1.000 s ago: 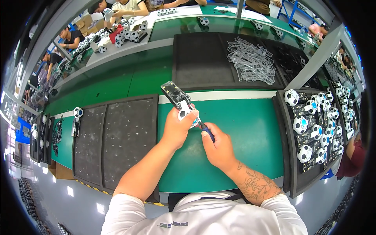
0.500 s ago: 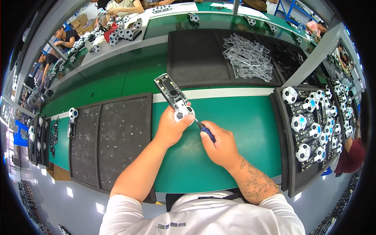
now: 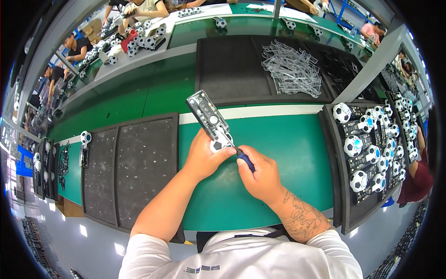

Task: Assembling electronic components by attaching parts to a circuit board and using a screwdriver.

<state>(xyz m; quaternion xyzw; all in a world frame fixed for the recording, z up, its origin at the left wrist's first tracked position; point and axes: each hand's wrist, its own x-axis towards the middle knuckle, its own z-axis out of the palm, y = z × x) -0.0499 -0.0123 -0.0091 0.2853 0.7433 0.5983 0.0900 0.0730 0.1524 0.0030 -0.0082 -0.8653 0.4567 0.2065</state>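
Note:
My left hand [image 3: 204,156] is closed around the football-shaped end of a gadget [image 3: 207,115]. Its flat rectangular body, with a clear cover over a dark circuit board, points up and to the left above my fingers. A pale round spot shows on the body near the ball. In my right hand [image 3: 259,172] is a screwdriver [image 3: 245,160] with a dark blue handle, gripped between thumb and fingers. The shaft runs up to the ball end beside my left thumb. Whether the tip touches a screw is too small to tell.
At the right stands a dark tray [image 3: 346,195] of similar football gadgets. A dark divided tray [image 3: 146,172] lies left, with one gadget [image 3: 84,146] at its edge. Clear plastic parts [image 3: 292,69] are heaped in a far tray beneath a metal post [image 3: 371,65]. Other people work beyond.
The gadget has turned in my left hand, so its body now shows a pale round spot and less of the ball. The screwdriver stays in my right hand, its handle slightly lower.

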